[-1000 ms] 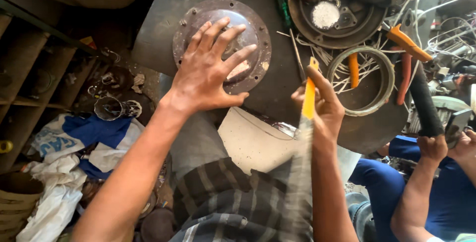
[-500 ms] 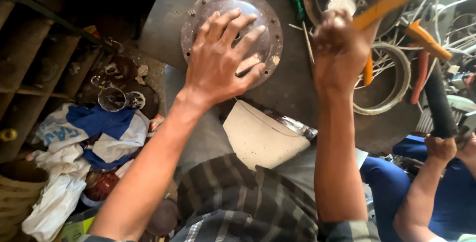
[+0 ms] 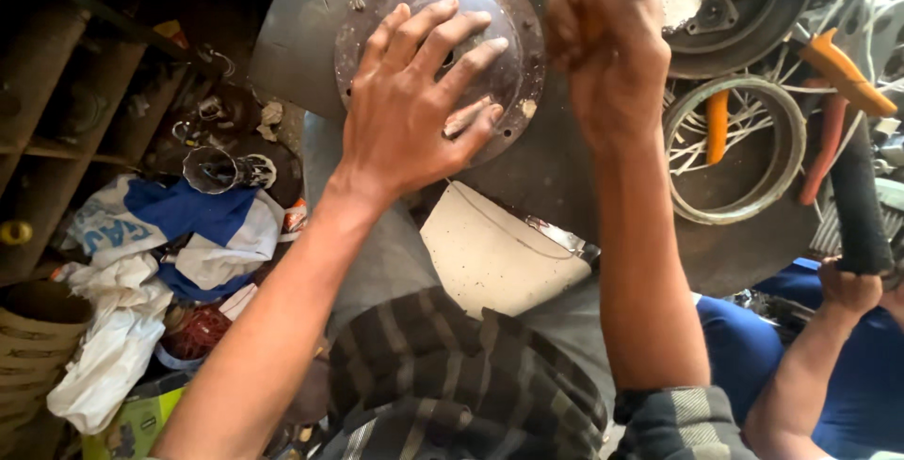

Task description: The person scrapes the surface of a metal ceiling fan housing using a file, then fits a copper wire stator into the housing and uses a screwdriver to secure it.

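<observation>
On the bench [image 3: 301, 36], left hand [image 3: 414, 112] lies flat, fingers spread, on round metal plate [image 3: 513, 46]; right hand [image 3: 603, 55] w/ fist clamped on tool handle, top blurred.

Left hand [image 3: 414, 112] lay flat, fingers spread, on a round metal flange plate [image 3: 513, 22] with bolt holes round its rim; thumb pointed right across the dome. Plate sat on a grey metal sheet [image 3: 292, 27]. Right hand [image 3: 603, 55] was fisted around a tool handle, raised just beside the plate's right edge; tool head blurred, couldn't tell what kind. A white card piece [image 3: 494, 253] lay below the plate, near the person's lap. Right of it: a metal ring [image 3: 736, 215] over white wires, orange-handled pliers [image 3: 843, 69], a dark wheel part [image 3: 734, 32]. Another person's hand [image 3: 847, 286] gripped a black handle [image 3: 857, 206] at far right. Rags and bags [image 3: 169, 225] lay on the floor at left.
</observation>
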